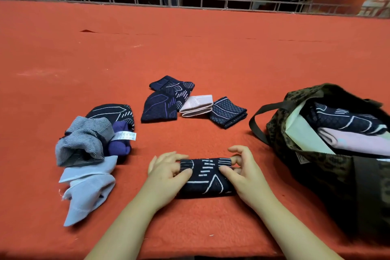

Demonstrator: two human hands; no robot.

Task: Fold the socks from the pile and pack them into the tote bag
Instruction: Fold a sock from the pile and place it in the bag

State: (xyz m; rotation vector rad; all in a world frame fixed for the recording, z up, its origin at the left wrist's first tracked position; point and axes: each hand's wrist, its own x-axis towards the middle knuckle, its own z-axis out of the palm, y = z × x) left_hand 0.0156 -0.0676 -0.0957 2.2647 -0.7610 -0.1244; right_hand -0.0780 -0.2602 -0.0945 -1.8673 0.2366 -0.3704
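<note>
We are counting one tote bag (pixel 329 167), four folded socks (pixel 195 102) mid-table, perhaps five in the loose pile (pixel 92 148).

Both forearms are bare to the frame's edge; left hand (pixel 168 172) and right hand (pixel 242 172) wear no gloves, rings or watch.

Left hand (pixel 168 172) and right hand (pixel 240 170): forearms converge, fingers curled, each gripping one end of the same item.
</note>
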